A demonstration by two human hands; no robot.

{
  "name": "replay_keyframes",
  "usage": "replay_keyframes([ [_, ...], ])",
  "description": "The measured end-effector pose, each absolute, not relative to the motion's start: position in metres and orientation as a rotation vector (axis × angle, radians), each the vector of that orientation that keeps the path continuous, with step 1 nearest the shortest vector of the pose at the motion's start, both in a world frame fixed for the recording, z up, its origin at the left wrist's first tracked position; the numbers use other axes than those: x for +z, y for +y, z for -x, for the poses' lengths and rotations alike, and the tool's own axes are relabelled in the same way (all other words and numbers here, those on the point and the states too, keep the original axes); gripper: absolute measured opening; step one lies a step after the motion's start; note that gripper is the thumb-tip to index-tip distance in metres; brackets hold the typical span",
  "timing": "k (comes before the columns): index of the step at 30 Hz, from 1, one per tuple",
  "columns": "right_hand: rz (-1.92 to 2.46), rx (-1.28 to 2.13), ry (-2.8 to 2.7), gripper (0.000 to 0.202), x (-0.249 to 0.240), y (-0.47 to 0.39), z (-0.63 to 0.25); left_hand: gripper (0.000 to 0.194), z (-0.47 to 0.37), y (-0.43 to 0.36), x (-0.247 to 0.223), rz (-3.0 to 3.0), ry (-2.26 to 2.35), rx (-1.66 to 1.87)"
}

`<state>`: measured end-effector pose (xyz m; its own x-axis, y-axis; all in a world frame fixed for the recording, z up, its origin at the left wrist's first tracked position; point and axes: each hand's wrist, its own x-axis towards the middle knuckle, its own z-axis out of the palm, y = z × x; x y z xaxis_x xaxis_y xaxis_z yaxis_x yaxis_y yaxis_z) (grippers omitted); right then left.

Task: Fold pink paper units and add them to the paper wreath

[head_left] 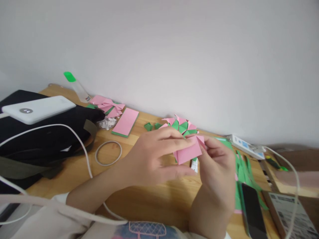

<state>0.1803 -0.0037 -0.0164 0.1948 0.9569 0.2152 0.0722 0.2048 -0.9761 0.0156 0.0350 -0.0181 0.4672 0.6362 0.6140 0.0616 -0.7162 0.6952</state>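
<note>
My right hand [216, 166] pinches a folded piece of pink paper [187, 154] at its right end, between thumb and fingers. My left hand [157, 156] comes in from the left with its fingers stretched out. Its upper fingertips touch the top of the pink paper, while the thumb stays apart below it. Just behind the hands, against the wall, lies a group of folded pink and green paper pieces [183, 125], partly hidden by my fingers. Small green folded bits [148, 126] are to the left of it.
Left: a stack of pink and green paper [126, 122], a tape ring [108, 153], a glue bottle [77, 87], a black bag [82, 116] carrying a white power bank [40, 108]. Right: green paper strips [243, 169], a phone [253, 210], a power strip [245, 146]. White cables cross both sides.
</note>
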Motion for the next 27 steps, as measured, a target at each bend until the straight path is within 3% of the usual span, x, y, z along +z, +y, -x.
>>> replay_keyframes([
  [2,1.138,0.943,-1.188,0.015,-0.0171,-0.0042,-0.1813,0.040,-0.0138,0.0366,-0.0156,-2.025,0.505,1.210],
  [6,1.111,1.007,-1.179,0.018,-0.0172,-0.0056,-0.1815,0.018,-0.0132,0.0378,-0.0129,-1.935,0.608,1.144],
  [11,1.120,0.988,-1.209,0.012,-0.0109,-0.0058,-0.1789,0.013,-0.0170,0.0376,-0.0119,-1.781,0.768,1.213],
  [16,1.195,0.838,-1.278,0.007,-0.0108,-0.0053,-0.1768,0.009,-0.0166,0.0380,-0.0109,-1.533,0.870,1.186],
  [20,1.207,0.507,-1.259,0.018,-0.0173,-0.0085,-0.1737,0.004,-0.0164,0.0398,-0.0115,-1.464,0.853,1.091],
  [23,1.129,0.355,-1.375,0.013,-0.0178,-0.0103,-0.1723,0.004,-0.0163,0.0415,-0.0114,-1.374,0.794,1.078],
  [27,1.077,0.553,-1.350,0.014,-0.0146,-0.0087,-0.1758,0.008,-0.0153,0.0422,-0.0104,-1.488,0.746,1.076],
])
